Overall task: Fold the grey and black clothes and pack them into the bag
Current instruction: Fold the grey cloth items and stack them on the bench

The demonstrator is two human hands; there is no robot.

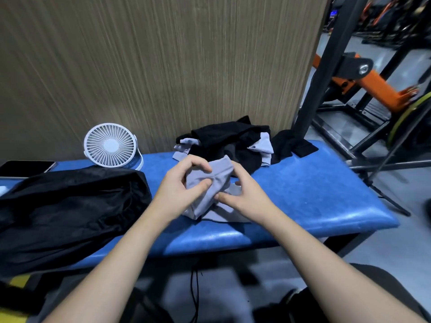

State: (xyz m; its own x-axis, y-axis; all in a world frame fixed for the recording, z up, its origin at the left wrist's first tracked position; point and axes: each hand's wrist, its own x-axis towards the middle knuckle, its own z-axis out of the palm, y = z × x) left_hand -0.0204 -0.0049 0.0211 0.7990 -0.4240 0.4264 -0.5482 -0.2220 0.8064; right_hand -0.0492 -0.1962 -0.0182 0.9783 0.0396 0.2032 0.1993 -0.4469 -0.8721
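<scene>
Grey garment (211, 180) in both hands above blue bench (314, 194), bag (70, 206) alongside.

On the blue bench (314, 194) there are 1 white fan (111, 145), 1 phone (25, 167) at its left edge and 1 black bag (70, 206). Clothes: 1 grey garment (210, 183) lies near the front edge between 2 hands, the left hand (179, 187) and right hand (247, 197). 1 mixed pile (224, 141) of grey and black pieces sits at the back edge, its count unclear.
</scene>
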